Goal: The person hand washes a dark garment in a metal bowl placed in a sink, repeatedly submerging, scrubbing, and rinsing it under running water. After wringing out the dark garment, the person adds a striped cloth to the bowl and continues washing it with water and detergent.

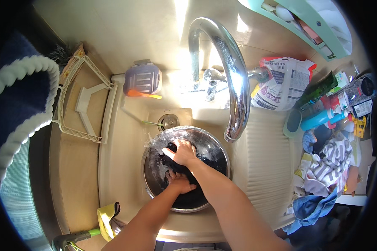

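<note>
A round stainless-steel basin [146, 188] sits in a beige utility sink [122, 157], holding dark water and a black cloth [188, 175]. My right hand [183, 152] is on a bunched part of the cloth near the basin's middle, fingers curled over it and thumb out to the left. Closer to me, my left hand [179, 183] presses against the cloth with its fingers spread and the fingertips partly hidden. Whether those fingers grip the cloth is not clear. Some whitish splash or foam shows along the basin's far left side.
A chrome faucet [238, 91] arches over the basin's right rim. Behind are a soap box [143, 78] with an orange spoon [144, 94], a drain strainer [169, 121] and a detergent bag [281, 84]. To the right lie a ribbed washboard [267, 160], bottles [317, 119] and piled clothes [326, 166]; left, a white rack [61, 109].
</note>
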`<act>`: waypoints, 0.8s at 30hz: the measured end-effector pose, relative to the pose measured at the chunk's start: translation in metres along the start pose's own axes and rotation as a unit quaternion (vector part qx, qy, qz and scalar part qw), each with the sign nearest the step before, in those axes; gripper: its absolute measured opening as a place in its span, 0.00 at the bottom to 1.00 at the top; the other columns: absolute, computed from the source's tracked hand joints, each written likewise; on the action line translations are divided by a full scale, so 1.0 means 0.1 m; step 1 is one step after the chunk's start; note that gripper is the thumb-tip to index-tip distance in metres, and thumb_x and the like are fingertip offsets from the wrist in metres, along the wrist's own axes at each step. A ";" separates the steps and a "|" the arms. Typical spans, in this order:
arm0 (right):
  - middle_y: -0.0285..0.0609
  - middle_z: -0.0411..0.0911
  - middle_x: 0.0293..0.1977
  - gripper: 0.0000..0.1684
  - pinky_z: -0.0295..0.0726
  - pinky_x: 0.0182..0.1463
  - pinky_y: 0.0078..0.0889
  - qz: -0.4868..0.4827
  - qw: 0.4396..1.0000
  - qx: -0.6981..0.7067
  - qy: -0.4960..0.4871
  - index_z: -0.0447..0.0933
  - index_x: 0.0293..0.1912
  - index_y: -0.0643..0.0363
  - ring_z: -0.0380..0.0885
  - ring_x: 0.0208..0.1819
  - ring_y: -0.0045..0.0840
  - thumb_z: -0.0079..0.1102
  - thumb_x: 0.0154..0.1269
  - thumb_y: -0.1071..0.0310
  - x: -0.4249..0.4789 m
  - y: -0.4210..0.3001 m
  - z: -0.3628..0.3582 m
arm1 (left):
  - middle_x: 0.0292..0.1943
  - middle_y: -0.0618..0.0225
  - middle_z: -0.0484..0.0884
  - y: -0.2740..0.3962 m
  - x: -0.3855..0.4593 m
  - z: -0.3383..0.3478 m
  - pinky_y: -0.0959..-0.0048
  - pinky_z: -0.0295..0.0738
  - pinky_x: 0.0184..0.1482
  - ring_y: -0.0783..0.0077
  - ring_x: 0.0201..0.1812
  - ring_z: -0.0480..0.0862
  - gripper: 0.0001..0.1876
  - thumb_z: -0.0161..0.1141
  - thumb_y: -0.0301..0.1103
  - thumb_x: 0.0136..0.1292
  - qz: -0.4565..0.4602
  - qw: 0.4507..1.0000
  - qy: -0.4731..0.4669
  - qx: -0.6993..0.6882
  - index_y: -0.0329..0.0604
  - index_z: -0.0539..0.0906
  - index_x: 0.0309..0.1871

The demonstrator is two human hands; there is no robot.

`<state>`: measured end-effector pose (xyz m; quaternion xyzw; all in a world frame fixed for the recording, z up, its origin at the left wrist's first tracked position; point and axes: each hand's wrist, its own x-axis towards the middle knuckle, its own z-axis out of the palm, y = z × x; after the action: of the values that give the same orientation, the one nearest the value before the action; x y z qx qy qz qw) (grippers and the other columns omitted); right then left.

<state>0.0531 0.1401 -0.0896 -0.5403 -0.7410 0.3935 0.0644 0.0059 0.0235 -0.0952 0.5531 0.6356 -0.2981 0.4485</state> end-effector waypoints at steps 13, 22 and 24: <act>0.62 0.50 0.80 0.74 0.47 0.83 0.61 0.077 0.986 -0.109 -0.095 0.58 0.78 0.66 0.44 0.83 0.54 0.66 0.51 0.17 -0.81 0.27 0.08 | 0.62 0.49 0.83 -0.61 0.17 -0.12 0.62 0.74 0.65 0.54 0.60 0.83 0.30 0.62 0.51 0.74 -0.040 0.514 0.205 -0.832 0.30 0.80 0.64; 0.63 0.83 0.47 0.28 0.76 0.65 0.50 0.039 0.978 0.202 0.027 0.74 0.53 0.66 0.82 0.53 0.56 0.68 0.54 0.63 -0.98 -0.19 -0.32 | 0.51 0.58 0.91 -0.80 -1.08 -0.59 0.53 0.78 0.59 0.52 0.48 0.90 0.32 0.51 0.62 0.77 -0.083 0.696 0.246 -0.670 0.46 0.78 0.70; 0.62 0.83 0.44 0.26 0.79 0.60 0.48 -0.080 0.961 0.244 0.103 0.73 0.52 0.67 0.82 0.52 0.58 0.66 0.55 0.65 -1.12 -0.43 -0.54 | 0.48 0.46 0.88 -0.95 -1.35 -0.57 0.50 0.79 0.57 0.39 0.51 0.87 0.26 0.60 0.52 0.70 -0.034 0.835 0.379 -0.399 0.38 0.85 0.57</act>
<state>0.0941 0.0676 0.0122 -0.4850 -0.6526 0.4982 0.3011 -0.1020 -0.0054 0.0396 0.3739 0.8382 0.1985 0.3439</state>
